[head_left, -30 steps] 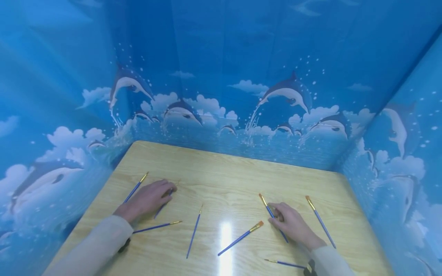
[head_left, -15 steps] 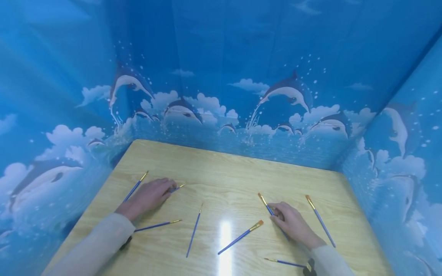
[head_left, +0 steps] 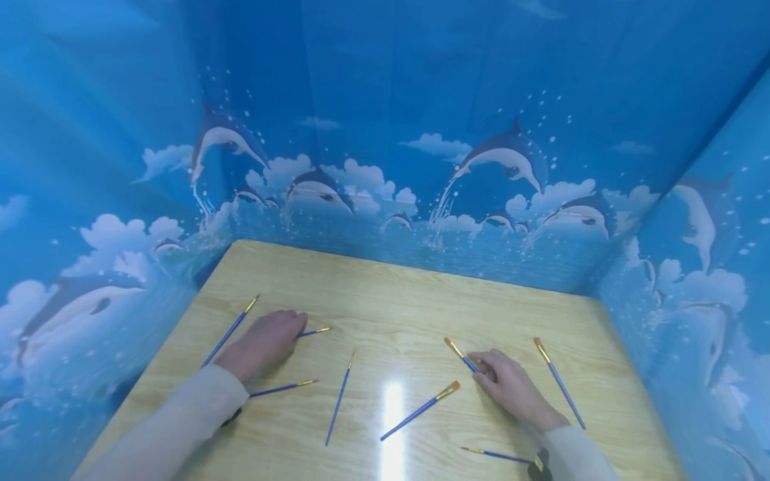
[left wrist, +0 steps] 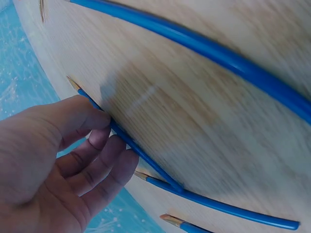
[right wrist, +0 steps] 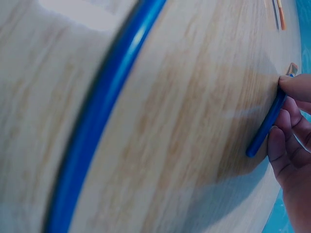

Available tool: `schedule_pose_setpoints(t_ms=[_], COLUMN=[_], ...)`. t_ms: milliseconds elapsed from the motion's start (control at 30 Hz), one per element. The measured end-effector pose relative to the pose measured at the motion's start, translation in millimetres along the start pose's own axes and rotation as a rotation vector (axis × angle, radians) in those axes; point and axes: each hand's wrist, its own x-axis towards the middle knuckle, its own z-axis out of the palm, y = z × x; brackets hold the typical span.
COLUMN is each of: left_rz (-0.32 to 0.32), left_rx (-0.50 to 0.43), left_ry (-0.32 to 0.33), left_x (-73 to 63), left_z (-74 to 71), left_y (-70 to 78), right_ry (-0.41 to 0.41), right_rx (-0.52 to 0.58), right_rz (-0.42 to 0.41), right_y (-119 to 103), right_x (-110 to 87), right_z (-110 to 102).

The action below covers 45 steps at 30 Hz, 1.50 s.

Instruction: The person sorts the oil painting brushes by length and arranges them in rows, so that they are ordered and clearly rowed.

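Observation:
My left hand pinches a thin blue-handled paintbrush at the table's left side. In the left wrist view, thumb and fingertips meet on its handle, whose end reaches another paintbrush; whether they touch, I cannot tell. On the right, my right hand pinches a flat-tipped paintbrush by its blue handle. The right wrist view shows that handle between thumb and fingers, close to the tabletop. Its bristles point away to the upper left in the head view; my hand hides its rear end there.
Several more paintbrushes lie apart on the wooden table: one beside my left forearm, a thin one and a wide one in the middle, another at the right. A dolphin-printed blue curtain encloses the table.
The left-hand paintbrush has swung round, its tip now pointing right and further out from my fingers. The right-hand paintbrush has shifted slightly up and left, its rear end passing out of sight.

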Motion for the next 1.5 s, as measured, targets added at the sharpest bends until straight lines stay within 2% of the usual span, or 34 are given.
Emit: schedule_pose_setpoints(t_ms=[133, 367, 600, 767, 967, 1167, 1500], left_rz=[0.023, 0.047, 0.02, 0.024, -0.018, 0.034, 0.053], left_rx=[0.038, 0.023, -0.064, -0.094, -0.238, -0.365, -0.423], left_ry=[0.009, 0.026, -0.067, -0.092, -0.132, -0.109, -0.11], left_x=[2.9, 15.3, 39.2, 50.1, 61.8, 75.2, 95.3], left_z=[-0.4, -5.2, -17.8, -22.5, -22.2, -19.5, -14.6], left_y=[2.8, 9.0, 25.5, 37.1, 46.7, 55.1, 72.0], right_ry=[0.001, -0.001, -0.001, -0.015, -0.021, -0.026, -0.018], right_rx=[0.004, 0.019, 0.027, 0.028, 0.04, 0.033, 0.022], right_rz=[-0.001, 0.005, -0.004, 0.009, 0.016, 0.028, 0.014], right_y=[0, 2, 2, 2, 2, 3, 2], right_x=[-0.6, -0.9, -1.3, -1.6, -1.9, -1.6, -1.4], right_z=[0, 1, 1, 2, 1, 0, 1])
